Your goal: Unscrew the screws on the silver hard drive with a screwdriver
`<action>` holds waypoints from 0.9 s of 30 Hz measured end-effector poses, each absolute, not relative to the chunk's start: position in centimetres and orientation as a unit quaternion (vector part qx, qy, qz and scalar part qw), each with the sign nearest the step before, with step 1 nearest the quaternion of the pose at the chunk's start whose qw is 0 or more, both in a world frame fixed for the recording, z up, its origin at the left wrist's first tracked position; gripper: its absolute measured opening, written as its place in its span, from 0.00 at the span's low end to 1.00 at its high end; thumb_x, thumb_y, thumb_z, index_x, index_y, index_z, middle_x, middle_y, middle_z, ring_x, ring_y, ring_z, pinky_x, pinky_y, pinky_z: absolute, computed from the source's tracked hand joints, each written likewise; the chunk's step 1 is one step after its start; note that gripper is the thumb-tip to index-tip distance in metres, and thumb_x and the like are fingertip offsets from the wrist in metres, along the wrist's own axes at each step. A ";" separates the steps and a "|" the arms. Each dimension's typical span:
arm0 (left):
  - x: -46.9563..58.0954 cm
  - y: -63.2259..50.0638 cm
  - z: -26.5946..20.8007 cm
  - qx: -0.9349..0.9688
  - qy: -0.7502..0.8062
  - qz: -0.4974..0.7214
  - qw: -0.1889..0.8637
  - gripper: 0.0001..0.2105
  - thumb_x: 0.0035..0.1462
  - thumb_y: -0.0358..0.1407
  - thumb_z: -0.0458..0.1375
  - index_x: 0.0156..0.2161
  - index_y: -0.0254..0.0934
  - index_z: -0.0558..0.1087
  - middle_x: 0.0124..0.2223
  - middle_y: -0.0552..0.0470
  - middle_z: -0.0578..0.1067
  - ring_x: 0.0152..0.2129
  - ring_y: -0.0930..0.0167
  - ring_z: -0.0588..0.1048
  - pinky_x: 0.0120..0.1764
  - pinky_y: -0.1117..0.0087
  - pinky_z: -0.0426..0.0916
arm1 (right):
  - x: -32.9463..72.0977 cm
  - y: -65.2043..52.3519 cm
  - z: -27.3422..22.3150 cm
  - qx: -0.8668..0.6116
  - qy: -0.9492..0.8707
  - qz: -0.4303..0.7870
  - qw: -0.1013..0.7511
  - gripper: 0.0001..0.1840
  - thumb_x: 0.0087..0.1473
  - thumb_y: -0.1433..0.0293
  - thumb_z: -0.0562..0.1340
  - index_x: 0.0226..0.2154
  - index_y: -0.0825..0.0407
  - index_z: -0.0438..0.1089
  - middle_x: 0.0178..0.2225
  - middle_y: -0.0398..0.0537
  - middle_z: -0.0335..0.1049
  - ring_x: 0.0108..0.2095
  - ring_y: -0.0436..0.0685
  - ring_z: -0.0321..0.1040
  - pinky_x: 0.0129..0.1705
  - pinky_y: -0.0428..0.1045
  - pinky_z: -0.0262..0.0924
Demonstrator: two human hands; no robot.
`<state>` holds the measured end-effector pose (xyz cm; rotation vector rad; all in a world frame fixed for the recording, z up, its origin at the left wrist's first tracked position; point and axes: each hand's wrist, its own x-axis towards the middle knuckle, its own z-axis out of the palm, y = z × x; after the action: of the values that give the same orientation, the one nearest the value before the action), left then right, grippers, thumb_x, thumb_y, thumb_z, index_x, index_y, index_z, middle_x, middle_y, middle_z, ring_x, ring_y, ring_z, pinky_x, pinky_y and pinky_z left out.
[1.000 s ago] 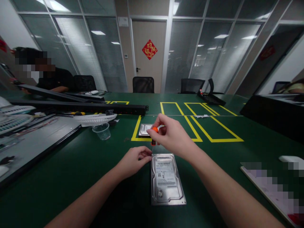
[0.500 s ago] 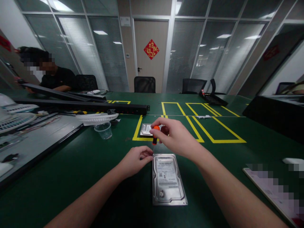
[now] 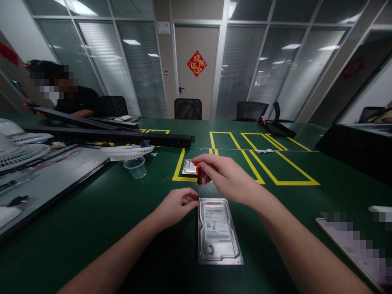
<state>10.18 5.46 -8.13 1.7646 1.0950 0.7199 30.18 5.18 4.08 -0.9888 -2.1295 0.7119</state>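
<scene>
A silver hard drive [image 3: 218, 232] with a white label lies flat on the green table in front of me. My right hand [image 3: 225, 173] grips the orange and black handle of a screwdriver [image 3: 199, 174], held upright with its thin shaft pointing down at the drive's far left corner. At that same corner, the curled fingers of my left hand [image 3: 179, 206] come together beside the shaft tip. Whether they pinch a small screw there is too small to tell. Behind the screwdriver sits a second hard drive [image 3: 189, 167], partly covered by my right hand.
Yellow tape outlines [image 3: 294, 183] mark the table. To the left are a clear plastic cup [image 3: 136, 168], a white fan grille [image 3: 125, 152], a long black bar [image 3: 171, 141] and a flat grey panel [image 3: 70, 171]. A person [image 3: 79, 100] sits at the far left.
My right fingers have shifted around the screwdriver handle, which shows turned. Both hands stay at the drive's far left corner. The whole view has slid slightly.
</scene>
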 end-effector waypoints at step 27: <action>10.2 5.5 -8.1 0.719 0.442 0.289 0.453 0.10 0.60 0.35 0.64 0.45 0.32 0.79 0.42 0.44 0.84 0.38 0.64 0.82 0.43 0.64 0.76 | 29.9 5.5 3.2 -0.410 -0.782 0.266 0.387 0.12 0.61 0.60 0.68 0.39 0.47 0.66 0.29 0.40 0.75 0.27 0.52 0.71 0.31 0.48 0.62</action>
<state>10.19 5.45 -8.07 1.7746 1.0905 0.7145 29.88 5.45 3.18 -1.0435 -1.9898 0.6777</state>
